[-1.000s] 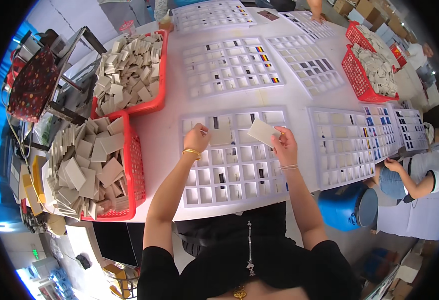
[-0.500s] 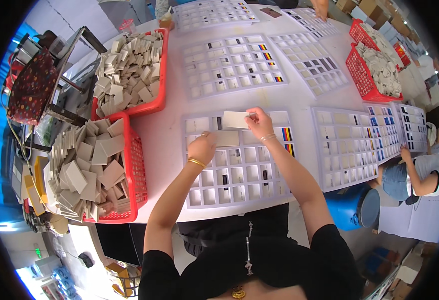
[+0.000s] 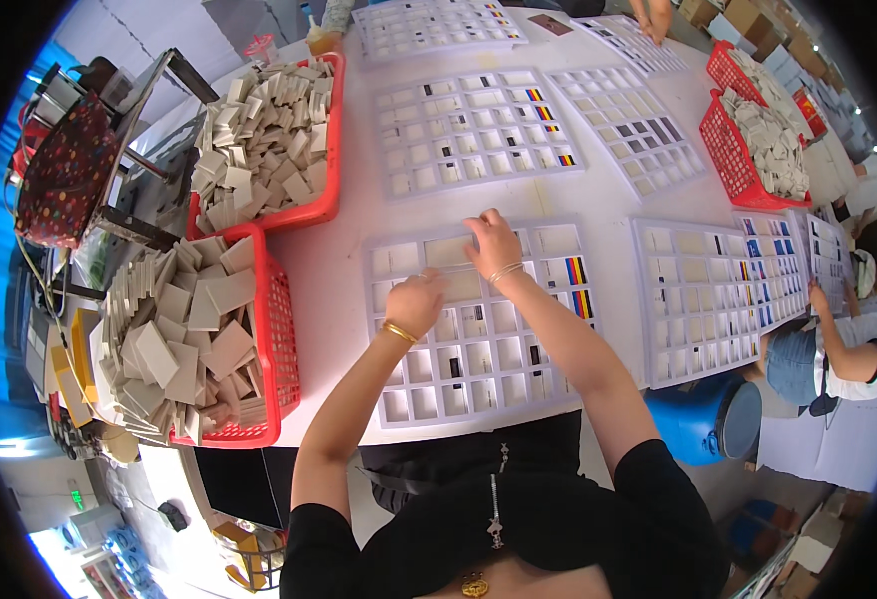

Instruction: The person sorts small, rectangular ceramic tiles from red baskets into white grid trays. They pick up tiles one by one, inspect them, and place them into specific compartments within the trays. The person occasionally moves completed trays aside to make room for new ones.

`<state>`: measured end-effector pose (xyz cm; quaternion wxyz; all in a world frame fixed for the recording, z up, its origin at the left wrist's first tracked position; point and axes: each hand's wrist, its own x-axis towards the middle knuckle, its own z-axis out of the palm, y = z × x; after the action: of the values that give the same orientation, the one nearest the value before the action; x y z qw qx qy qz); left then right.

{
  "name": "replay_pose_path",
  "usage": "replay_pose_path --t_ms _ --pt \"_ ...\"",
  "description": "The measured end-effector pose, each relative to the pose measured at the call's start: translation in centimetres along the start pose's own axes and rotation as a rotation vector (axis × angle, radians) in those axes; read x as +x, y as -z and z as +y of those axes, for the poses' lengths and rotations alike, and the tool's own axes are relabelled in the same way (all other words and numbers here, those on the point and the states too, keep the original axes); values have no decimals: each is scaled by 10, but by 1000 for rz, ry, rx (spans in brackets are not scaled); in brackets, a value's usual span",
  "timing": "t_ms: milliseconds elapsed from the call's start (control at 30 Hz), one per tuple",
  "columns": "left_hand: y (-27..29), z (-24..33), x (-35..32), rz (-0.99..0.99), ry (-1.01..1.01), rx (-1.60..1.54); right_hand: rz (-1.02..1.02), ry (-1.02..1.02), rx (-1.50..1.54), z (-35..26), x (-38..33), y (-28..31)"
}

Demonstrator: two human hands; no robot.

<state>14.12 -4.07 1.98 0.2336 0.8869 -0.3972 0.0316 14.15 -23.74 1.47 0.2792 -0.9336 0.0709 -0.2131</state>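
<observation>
A white compartment tray (image 3: 423, 402) lies before me on the table. In its top row sits a wide pale beige tile (image 3: 445, 251). My right hand (image 3: 496, 246) is at that tile's right end, thumb and forefinger apart. Just below lies a second beige tile (image 3: 464, 288), with my left hand (image 3: 416, 302) at its left end. The fingers of that hand are bent together at the tile's edge, their tips partly hidden. Colour-striped strips (image 3: 576, 271) show in cells on the tray's right side.
Red baskets heaped with beige tiles (image 3: 174, 349) stand at the left; another red basket (image 3: 723, 150) is at the far right. More compartment trays (image 3: 473, 130) lie beyond and to the right. A blue drum (image 3: 703, 419) stands beside the table. Other people's hands (image 3: 651, 18) work farther off.
The tile my right hand held raised over the tray now lies in the top row. That hand has moved slightly left and down, its fingers spread. My left hand stays by the lower tile.
</observation>
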Motion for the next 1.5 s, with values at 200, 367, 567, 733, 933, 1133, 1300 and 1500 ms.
replay_pose_path --t_ms 200,367,567,733,933,1133,1300,1500 --pt "-13 9 0 -178 -90 90 -262 252 -227 8 -12 -1" --pt "-5 12 6 -170 -61 128 -244 277 -199 -5 -6 11" --pt "1 10 14 -372 -22 197 -479 265 -344 -10 -7 8" --pt "5 15 14 -378 16 148 -160 357 -225 -11 -9 -5" --pt "6 -4 16 -339 -38 68 -524 293 -350 -34 1 -1" --pt "74 -21 63 -28 271 112 -481 303 -383 -32 -3 7" --pt "153 -115 112 388 402 194 -37 356 68 -39 -41 47" --pt "163 -175 139 -126 674 341 -63 169 233 -18 -105 95"
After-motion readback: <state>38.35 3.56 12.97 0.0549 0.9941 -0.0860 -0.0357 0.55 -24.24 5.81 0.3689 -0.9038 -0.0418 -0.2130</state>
